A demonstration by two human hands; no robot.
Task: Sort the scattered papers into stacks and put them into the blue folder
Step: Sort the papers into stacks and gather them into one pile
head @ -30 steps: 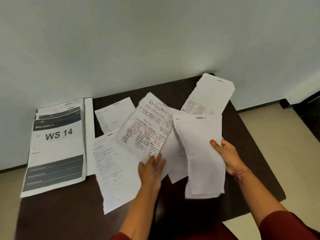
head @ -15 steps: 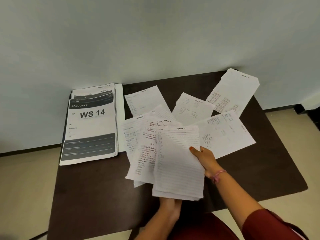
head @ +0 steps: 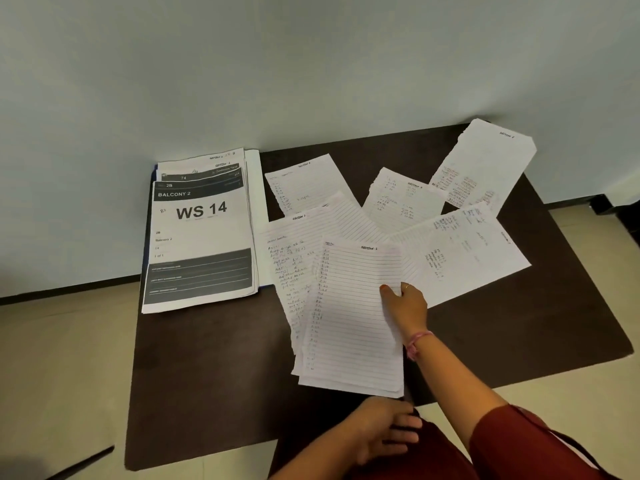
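My right hand (head: 405,304) grips a thin stack of lined papers (head: 353,317) by its right edge, thumb on top, low over the dark table (head: 207,393). My left hand (head: 384,433) rests open at the table's front edge, just below the stack, holding nothing. Under the stack lies a handwritten sheet (head: 294,251). More loose sheets lie spread behind: one at centre back (head: 304,183), one beside it (head: 401,199), one at the far right corner (head: 485,164), one at the right (head: 464,251). The blue folder (head: 152,173) shows only as a thin edge under a printed pile (head: 201,230) at the back left.
The printed pile's top page reads "WS 14". A pale wall rises directly behind the table. Tiled floor lies on the left, right and front sides. The table's front left part (head: 194,375) is bare dark wood.
My left hand let go of the handwritten sheet and dropped to the table's front edge. My right hand brought the lined stack down over the sheets in the middle.
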